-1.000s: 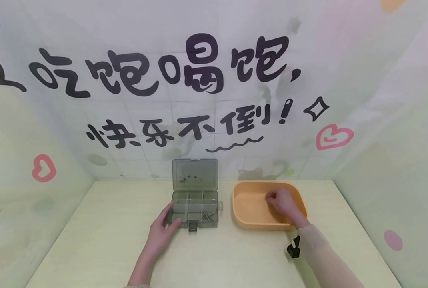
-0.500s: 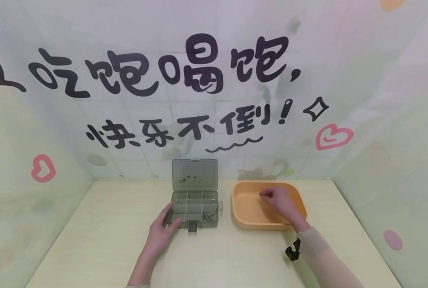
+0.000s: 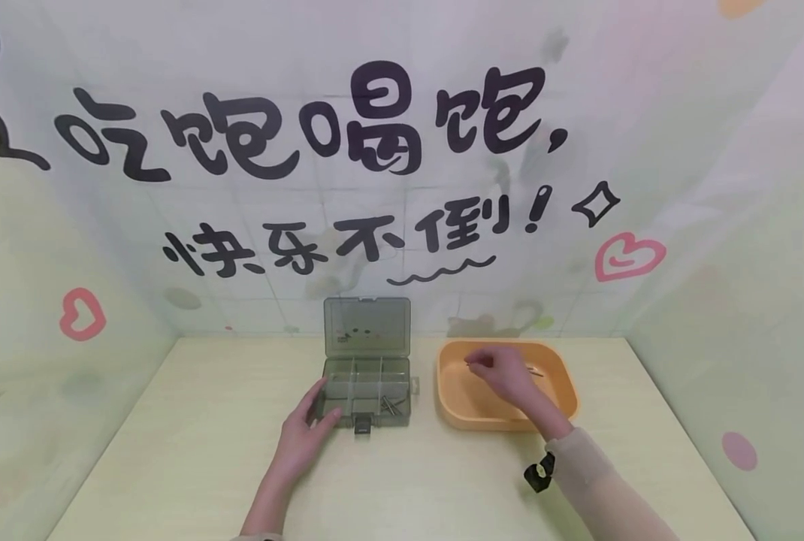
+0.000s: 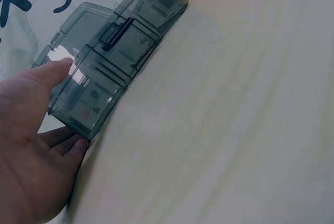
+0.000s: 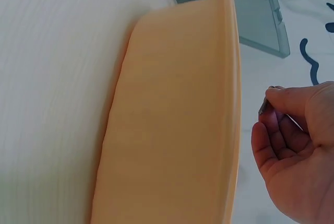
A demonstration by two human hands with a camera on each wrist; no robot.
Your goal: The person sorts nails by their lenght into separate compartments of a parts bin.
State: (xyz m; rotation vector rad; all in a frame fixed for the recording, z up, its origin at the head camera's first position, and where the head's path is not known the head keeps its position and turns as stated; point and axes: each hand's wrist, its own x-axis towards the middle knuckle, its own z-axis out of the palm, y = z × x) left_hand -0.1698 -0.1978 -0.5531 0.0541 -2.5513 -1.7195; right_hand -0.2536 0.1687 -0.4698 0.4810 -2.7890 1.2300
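Observation:
A smoky grey, see-through compartment box (image 3: pixel 367 387) stands with its lid up. My left hand (image 3: pixel 299 438) holds its left side, thumb on the front edge and fingers along the side. Several metal screws (image 3: pixel 392 406) lie in the box's front right compartment; ribbed thread shows through the wall in the left wrist view. Above the orange tray (image 3: pixel 452 409), my right hand (image 3: pixel 506 372) pinches a small metal screw (image 5: pixel 263 107) between thumb and forefinger; most of it is hidden by the fingertips.
More thin metal pieces (image 3: pixel 535 371) lie in the tray behind the right hand. The box's raised lid (image 3: pixel 367 327) stands near the lettered back wall (image 3: pixel 294 300). A black wrist device (image 3: pixel 539 473) hangs below the right sleeve.
My right hand has moved left across the tray and lifted, with the small screw pinched, uncovering metal pieces behind it. My left hand and the box have stayed in place.

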